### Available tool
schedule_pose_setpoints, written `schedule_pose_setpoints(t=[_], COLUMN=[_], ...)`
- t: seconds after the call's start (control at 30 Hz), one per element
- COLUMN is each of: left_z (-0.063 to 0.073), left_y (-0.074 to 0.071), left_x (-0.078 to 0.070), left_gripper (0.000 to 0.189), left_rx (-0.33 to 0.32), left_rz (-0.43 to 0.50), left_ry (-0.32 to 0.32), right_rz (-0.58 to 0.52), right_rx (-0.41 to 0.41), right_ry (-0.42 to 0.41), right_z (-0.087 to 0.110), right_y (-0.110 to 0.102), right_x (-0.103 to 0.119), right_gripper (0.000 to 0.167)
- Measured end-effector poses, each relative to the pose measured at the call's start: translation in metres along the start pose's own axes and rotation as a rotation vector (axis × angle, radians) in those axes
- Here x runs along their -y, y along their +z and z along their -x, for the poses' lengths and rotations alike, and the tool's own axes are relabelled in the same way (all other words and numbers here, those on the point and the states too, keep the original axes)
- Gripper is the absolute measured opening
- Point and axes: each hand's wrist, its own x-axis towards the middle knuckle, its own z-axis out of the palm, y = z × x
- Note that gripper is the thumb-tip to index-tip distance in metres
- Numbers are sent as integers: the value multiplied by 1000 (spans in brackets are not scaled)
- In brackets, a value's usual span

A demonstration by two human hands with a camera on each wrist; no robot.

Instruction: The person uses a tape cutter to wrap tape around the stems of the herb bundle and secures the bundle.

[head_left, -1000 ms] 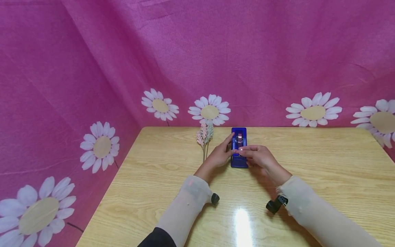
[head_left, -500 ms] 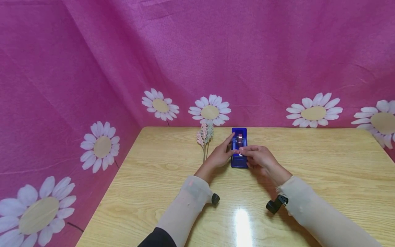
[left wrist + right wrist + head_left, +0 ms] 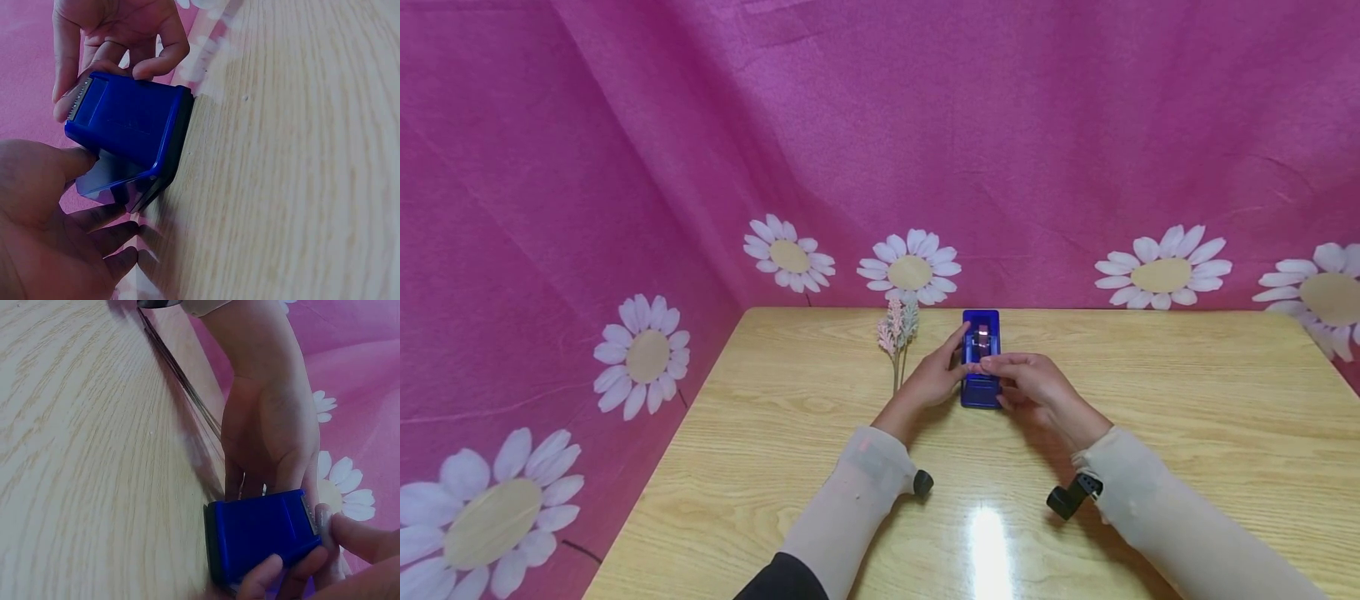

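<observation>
A blue tape dispenser (image 3: 981,394) stands on the table, its long side pointing away from me. Its serrated metal cutter (image 3: 79,100) shows at the near end in the left wrist view. My left hand (image 3: 934,377) grips the dispenser's left side, thumb near the roll and fingers spread along the lower side. At the cutter, the thumb and index finger of my right hand (image 3: 1033,385) pinch together at the tape's end; the clear tape itself hardly shows. The other right fingers curl against the dispenser's side in the right wrist view. The tape roll (image 3: 982,335) sits inside the dispenser.
Artificial flower sprigs (image 3: 892,329) in pink and pale green lie left of the dispenser, their stems (image 3: 178,375) running under the left forearm. A pink cloth (image 3: 1037,150) with daisies hangs behind the wooden table (image 3: 1187,400) and along its left side.
Both hands stay almost in place. My right fingertips shift very slightly at the cutter, and the bright glint beside them has faded. The dispenser has not moved.
</observation>
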Motion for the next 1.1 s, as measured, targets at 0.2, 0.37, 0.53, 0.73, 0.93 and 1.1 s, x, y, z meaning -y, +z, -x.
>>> schedule_pose_setpoints(t=[0.2, 0.37, 0.53, 0.73, 0.93, 1.1], left_z=[0, 0, 0, 0, 1, 1], left_y=[0, 0, 0, -1, -1, -1], left_x=[1, 2, 2, 1, -1, 0], left_gripper=[68, 69, 69, 69, 69, 70], left_rx=[8, 10, 9, 12, 5, 14], left_rz=[-1, 3, 4, 1, -3, 3], left_ry=[-8, -1, -3, 4, 3, 2], right_rz=[82, 113, 99, 93, 61, 29], right_rx=[-18, -48, -55, -49, -15, -8], right_ry=[-27, -48, -62, -75, -83, -68], right_z=[-1, 0, 1, 3, 5, 9], right_y=[1, 3, 3, 2, 1, 1], right_x=[-1, -1, 0, 0, -1, -3], right_gripper=[47, 48, 45, 37, 31, 29])
